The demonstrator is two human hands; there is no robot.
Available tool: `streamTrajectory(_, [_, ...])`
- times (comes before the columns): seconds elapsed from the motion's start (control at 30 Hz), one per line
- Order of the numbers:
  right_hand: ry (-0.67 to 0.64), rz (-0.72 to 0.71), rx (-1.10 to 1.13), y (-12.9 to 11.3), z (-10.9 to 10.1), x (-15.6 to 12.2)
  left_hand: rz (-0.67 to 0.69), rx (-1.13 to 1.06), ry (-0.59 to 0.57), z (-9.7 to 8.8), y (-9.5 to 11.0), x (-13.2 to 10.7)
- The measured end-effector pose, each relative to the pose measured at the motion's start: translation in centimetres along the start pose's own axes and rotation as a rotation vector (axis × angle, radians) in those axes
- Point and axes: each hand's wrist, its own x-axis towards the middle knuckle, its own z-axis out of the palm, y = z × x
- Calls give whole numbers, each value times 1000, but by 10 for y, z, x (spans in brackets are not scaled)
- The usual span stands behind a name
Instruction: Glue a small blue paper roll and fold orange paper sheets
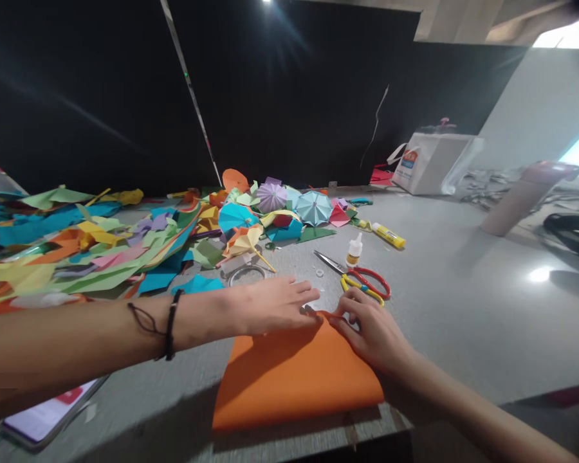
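Note:
A sheet of orange paper (294, 379) lies on the grey table (439, 308), curved up towards its far edge. My left hand (275, 305), with dark cords around the wrist, rests on that far edge. My right hand (371, 331) pinches the paper near the same edge, and the paper under the fingers is partly hidden. Just beyond my right hand lie scissors with red and yellow handles (361, 286), their blades pointing left. A small glue bottle (354, 251) stands behind them.
A large heap of coloured paper scraps (77, 247) spreads along the left. Small paper umbrellas (313, 207) lie beyond it, near a yellow glue stick (388, 235) and a tape roll (247, 274). A phone (43, 415) sits at lower left; a white bag (431, 164) stands far right.

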Motion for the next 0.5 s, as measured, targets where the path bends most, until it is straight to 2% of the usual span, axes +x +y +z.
streamTrajectory(0.3, [-4,6,-15,-1,-2,1,108,99,-47,-11,6,10])
streamTrajectory(0.5, [9,13,-7,5,-1,2,119,72,-80,-14,9,13])
